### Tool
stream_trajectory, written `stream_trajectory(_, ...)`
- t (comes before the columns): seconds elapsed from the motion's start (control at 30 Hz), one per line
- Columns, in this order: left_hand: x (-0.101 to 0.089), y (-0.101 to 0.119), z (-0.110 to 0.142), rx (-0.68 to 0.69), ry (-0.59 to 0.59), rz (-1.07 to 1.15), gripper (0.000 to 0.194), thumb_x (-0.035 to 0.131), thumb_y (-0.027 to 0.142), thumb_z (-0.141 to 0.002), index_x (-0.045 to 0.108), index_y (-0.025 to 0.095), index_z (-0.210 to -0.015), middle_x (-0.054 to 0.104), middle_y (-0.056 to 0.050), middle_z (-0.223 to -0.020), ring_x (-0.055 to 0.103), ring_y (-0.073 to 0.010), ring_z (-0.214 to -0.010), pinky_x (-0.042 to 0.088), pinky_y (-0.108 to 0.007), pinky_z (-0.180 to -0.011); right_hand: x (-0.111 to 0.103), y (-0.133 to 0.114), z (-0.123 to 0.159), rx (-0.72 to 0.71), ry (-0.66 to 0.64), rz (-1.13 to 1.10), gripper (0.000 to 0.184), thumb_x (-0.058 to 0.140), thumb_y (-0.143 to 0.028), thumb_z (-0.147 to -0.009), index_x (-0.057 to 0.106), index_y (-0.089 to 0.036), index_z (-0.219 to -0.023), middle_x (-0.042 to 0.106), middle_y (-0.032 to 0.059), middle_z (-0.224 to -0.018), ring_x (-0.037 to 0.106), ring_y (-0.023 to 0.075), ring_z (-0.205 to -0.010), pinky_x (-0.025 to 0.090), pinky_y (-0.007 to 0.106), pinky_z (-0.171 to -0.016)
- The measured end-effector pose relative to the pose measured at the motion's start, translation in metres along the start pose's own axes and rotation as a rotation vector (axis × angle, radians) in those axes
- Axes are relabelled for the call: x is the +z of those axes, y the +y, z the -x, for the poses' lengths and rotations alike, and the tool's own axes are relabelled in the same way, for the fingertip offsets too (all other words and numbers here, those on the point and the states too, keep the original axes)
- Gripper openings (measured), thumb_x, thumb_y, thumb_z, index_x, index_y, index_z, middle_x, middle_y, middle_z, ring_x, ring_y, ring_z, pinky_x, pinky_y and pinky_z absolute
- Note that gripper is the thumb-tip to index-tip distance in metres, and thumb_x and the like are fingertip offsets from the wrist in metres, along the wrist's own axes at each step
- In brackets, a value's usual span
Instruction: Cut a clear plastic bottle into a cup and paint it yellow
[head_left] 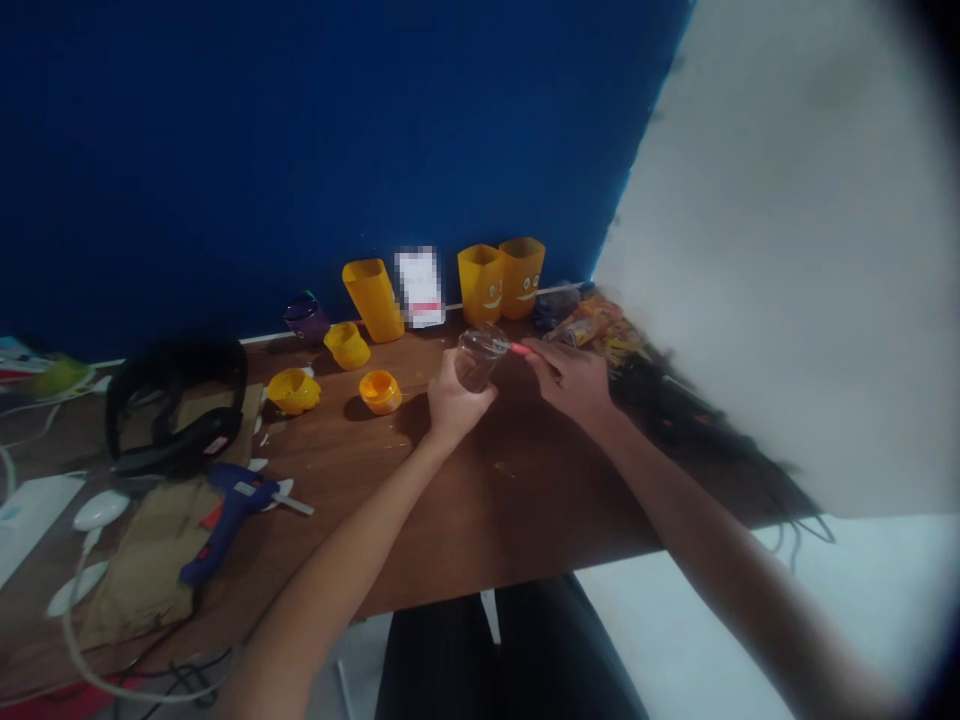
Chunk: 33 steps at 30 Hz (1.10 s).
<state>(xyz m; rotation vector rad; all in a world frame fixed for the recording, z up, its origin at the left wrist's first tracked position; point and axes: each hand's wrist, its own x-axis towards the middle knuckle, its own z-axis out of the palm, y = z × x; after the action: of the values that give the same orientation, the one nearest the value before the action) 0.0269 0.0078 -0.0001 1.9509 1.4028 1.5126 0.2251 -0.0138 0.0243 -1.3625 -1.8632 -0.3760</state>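
My left hand (454,405) is wrapped round a clear plastic cup (480,356), tilted with its mouth toward the right, above the brown wooden table (517,490). My right hand (571,378) is closed in a pinch on a small red tool (520,349) whose tip meets the cup's rim. What the red tool is, I cannot make out.
Yellow painted cups (501,280) with smiley faces and a tilted yellow cup (373,298) stand by the blue wall. Yellow cut pieces (380,391) lie left of my hands. A blue glue gun (232,510), black headphones (176,400) and cables lie at the left. Snack packets (592,322) lie at the right.
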Motion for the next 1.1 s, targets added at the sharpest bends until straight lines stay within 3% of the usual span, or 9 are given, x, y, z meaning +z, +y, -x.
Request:
stream_trajectory(0.13, -0.003, 0.006, 0.009, 0.043, -0.066, -0.032, 0.052, 0.073, 0.022, -0.062, 0.052, 0.024, -0.11, 0.068, -0.001, -0.093, 0.068, -0.0212, -0.084, 0.054, -0.036, -0.077, 0.002, 0.016, -0.001, 0.077, -0.018, 0.058, 0.035, 0.049, -0.043, -0.096, 0.073, -0.026, -0.116, 0.076, 0.0051, -0.099, 0.071, 0.0184, -0.08, 0.049, 0.027, -0.067)
stream_trajectory(0.2, -0.003, 0.012, 0.017, 0.154, -0.205, 0.01, 0.059, 0.076, 0.025, -0.06, 0.052, 0.025, -0.113, 0.068, -0.002, -0.102, 0.068, -0.0224, -0.092, 0.054, -0.037, -0.085, 0.003, 0.029, -0.002, 0.153, 0.008, 0.11, 0.037, 0.049, -0.045, -0.095, 0.074, -0.025, -0.113, 0.077, 0.0074, -0.097, 0.071, 0.021, -0.08, 0.05, 0.03, -0.068)
stream_trajectory(0.3, 0.0, 0.019, 0.024, 0.201, -0.287, 0.078, 0.061, 0.075, 0.024, -0.061, 0.05, 0.026, -0.117, 0.068, -0.003, -0.106, 0.068, -0.0217, -0.096, 0.054, -0.037, -0.089, 0.006, 0.038, -0.002, 0.19, 0.08, 0.087, 0.038, 0.047, -0.044, -0.096, 0.074, -0.023, -0.113, 0.076, 0.0091, -0.1, 0.072, 0.0225, -0.084, 0.052, 0.032, -0.072)
stream_trajectory(0.5, 0.007, 0.013, 0.018, 0.063, -0.048, -0.001, 0.067, 0.076, 0.024, -0.066, 0.045, 0.027, -0.125, 0.066, -0.005, -0.116, 0.066, -0.0245, -0.104, 0.052, -0.041, -0.092, 0.012, 0.027, 0.002, 0.144, 0.051, -0.078, 0.038, 0.046, -0.043, -0.098, 0.073, -0.023, -0.114, 0.076, 0.0064, -0.106, 0.073, 0.0206, -0.088, 0.054, 0.03, -0.076)
stream_trajectory(0.63, 0.007, 0.003, 0.014, 0.142, 0.048, -0.101, 0.063, 0.075, 0.022, -0.069, 0.047, 0.025, -0.125, 0.065, -0.008, -0.119, 0.063, -0.0267, -0.109, 0.049, -0.042, -0.095, 0.009, 0.029, 0.005, 0.182, 0.074, -0.227, 0.041, 0.043, -0.045, -0.098, 0.073, -0.02, -0.112, 0.076, 0.0067, -0.095, 0.071, 0.0189, -0.08, 0.054, 0.03, -0.073)
stream_trajectory(0.8, 0.003, -0.009, 0.006, 0.243, 0.065, -0.251, 0.052, 0.071, 0.04, -0.08, 0.052, 0.022, -0.125, 0.067, -0.011, -0.116, 0.061, -0.0307, -0.11, 0.042, -0.045, -0.098, 0.005, 0.02, 0.006, 0.133, -0.006, -0.519, 0.047, 0.048, -0.053, -0.093, 0.07, -0.018, -0.117, 0.073, 0.0058, -0.086, 0.064, 0.0154, -0.068, 0.051, 0.028, -0.065)
stream_trajectory(0.93, 0.002, -0.013, 0.002, 0.225, 0.071, -0.288, 0.051, 0.068, 0.045, -0.083, 0.053, 0.023, -0.127, 0.067, -0.011, -0.116, 0.061, -0.0309, -0.108, 0.04, -0.045, -0.098, 0.011, 0.008, 0.007, 0.066, -0.135, -0.487, 0.035, 0.057, -0.049, -0.089, 0.075, -0.02, -0.097, 0.071, 0.0022, -0.078, 0.063, 0.0133, -0.065, 0.047, 0.025, -0.064)
stream_trajectory(1.1, 0.003, -0.012, 0.001, 0.199, 0.039, -0.363, 0.054, 0.069, 0.042, -0.081, 0.052, 0.02, -0.128, 0.067, -0.012, -0.113, 0.061, -0.0314, -0.106, 0.041, -0.044, -0.094, 0.013, 0.008, 0.006, 0.135, -0.118, -0.475, 0.035, 0.052, -0.045, -0.092, 0.071, -0.018, -0.082, 0.062, -0.0007, -0.064, 0.053, 0.0102, -0.057, 0.043, 0.022, -0.059)
